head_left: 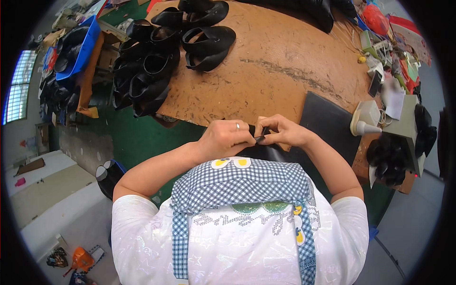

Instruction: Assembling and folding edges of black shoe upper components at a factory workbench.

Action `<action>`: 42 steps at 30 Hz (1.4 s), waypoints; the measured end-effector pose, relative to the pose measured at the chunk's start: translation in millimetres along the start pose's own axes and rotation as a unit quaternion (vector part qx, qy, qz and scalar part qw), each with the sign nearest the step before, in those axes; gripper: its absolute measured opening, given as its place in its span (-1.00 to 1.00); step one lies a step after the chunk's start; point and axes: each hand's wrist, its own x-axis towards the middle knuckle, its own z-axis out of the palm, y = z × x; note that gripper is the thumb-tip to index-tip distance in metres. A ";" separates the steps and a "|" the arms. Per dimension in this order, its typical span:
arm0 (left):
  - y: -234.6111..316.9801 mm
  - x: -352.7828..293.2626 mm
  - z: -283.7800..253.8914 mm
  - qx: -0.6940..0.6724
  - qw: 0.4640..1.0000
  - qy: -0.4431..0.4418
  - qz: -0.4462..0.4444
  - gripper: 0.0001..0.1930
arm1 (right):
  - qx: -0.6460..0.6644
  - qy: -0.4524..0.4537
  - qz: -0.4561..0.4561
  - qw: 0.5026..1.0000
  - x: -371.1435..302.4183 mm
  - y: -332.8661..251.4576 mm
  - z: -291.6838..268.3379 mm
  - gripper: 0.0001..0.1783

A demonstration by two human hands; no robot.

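Observation:
Close in front of my chest, at the table's near edge, both hands meet on a black leather-like piece [259, 138]. My left hand [227, 137], with a ring on one finger, is closed on it, fingertips pinched. My right hand [285, 131] pinches the same piece between thumb and fingers, its fingertips nearly touching the left ones. Most of the piece is hidden behind the hands and the checked apron [237, 183], so its full shape cannot be made out. To the right of the hands lies a flat black mat [327, 126] on the table edge.
Black shoe uppers [209, 45] stand in groups on the scratched brown table [270, 42] at far left. At right are a white squeeze bottle [365, 121], a phone [375, 84] and clutter. A blue crate [88, 47] holds dark pieces at far left.

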 end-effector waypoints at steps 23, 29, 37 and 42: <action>-14.8 29.0 -26.2 -0.034 0.990 -0.049 -0.129 -0.77 | -0.107 0.143 -0.021 0.984 7.4 -20.4 -18.0 -0.82; -23.7 26.0 -6.0 0.107 0.992 0.029 0.067 -0.77 | -0.113 0.060 0.131 0.983 22.0 -61.6 -10.2 -0.77; -19.3 34.2 -18.4 -0.046 0.988 -0.093 -0.116 -0.81 | -0.008 0.063 0.146 0.987 8.6 -47.4 -26.5 -0.77; -20.7 53.0 -42.8 -0.178 0.939 -0.178 -0.235 -0.80 | 0.014 0.099 0.111 0.989 -2.0 -58.2 -22.1 -0.76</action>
